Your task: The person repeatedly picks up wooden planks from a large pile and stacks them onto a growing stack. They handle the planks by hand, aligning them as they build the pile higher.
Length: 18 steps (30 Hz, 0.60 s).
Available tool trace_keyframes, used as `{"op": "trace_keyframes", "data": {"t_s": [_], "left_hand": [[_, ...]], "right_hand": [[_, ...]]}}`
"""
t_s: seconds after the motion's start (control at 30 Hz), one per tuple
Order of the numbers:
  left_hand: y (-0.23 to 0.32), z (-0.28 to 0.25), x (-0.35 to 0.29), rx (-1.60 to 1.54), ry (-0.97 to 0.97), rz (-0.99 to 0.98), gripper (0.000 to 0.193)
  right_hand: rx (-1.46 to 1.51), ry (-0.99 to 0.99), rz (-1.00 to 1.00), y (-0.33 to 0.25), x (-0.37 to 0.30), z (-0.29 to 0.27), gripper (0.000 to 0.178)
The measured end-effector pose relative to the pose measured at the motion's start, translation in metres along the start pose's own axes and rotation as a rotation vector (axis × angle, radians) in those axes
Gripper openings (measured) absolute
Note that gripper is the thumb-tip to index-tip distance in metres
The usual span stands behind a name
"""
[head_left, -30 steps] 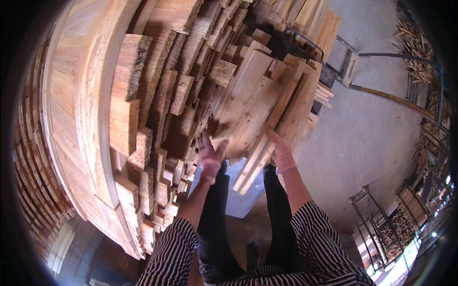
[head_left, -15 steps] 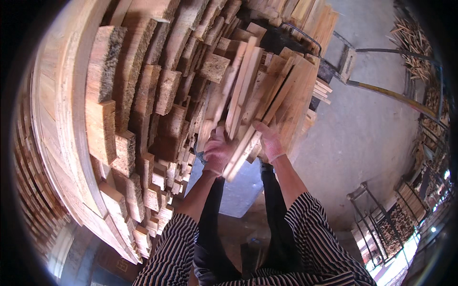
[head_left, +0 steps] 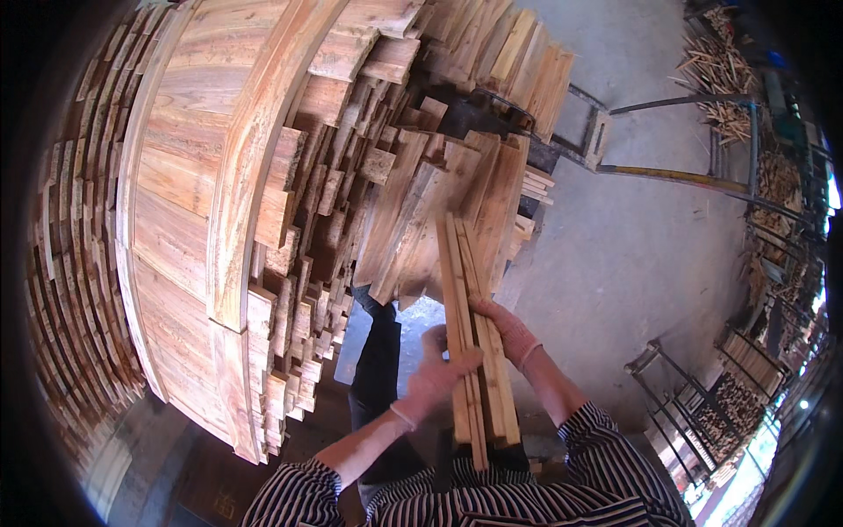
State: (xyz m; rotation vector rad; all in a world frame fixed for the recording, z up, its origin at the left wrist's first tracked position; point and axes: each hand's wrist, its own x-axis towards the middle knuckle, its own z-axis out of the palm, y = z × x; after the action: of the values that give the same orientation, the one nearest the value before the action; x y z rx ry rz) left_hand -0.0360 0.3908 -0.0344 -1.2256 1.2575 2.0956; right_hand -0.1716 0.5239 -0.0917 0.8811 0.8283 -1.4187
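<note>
Stick bundle [head_left: 455, 303] held in front of the body, between the two hands; long axis runs from near the waist out toward the low plank pile [head_left: 408, 237], far end leaning a little left; the sticks lie roughly side by side, their near ends uneven, one thin stick reaching closest to the waist

Left hand [head_left: 443, 373]: comes in from the left, fingers laid across the top, grip closed on the sticks around mid-length; right hand [head_left: 507, 332]: at the right edge, a little farther out along the bundle, grip clamped on that side; left is the nearer of the two to the waist ends

Far ends overlap the low pile in view; whether they touch it, cannot tell; tall board stack [head_left: 180, 184] walls off the left side, its ragged plank ends facing the hands; more room judged on the right, where grey floor [head_left: 615, 263] runs toward a metal frame [head_left: 676, 174]
</note>
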Motion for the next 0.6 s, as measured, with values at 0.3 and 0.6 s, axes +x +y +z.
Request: {"op": "trace_keyframes", "data": {"t_s": [0.3,0.6], "left_hand": [[0.022,0.006,0.052,-0.212,-0.125,-0.097,0.105],[0.038,0.026,-0.082,-0.026,0.328,0.509,0.128]], "right_hand": [[-0.064,-0.120,-0.077,-0.022,0.042,-0.022,0.052],[-0.656,-0.389,-0.464,-0.030,-0.041,0.048,0.072]]}}
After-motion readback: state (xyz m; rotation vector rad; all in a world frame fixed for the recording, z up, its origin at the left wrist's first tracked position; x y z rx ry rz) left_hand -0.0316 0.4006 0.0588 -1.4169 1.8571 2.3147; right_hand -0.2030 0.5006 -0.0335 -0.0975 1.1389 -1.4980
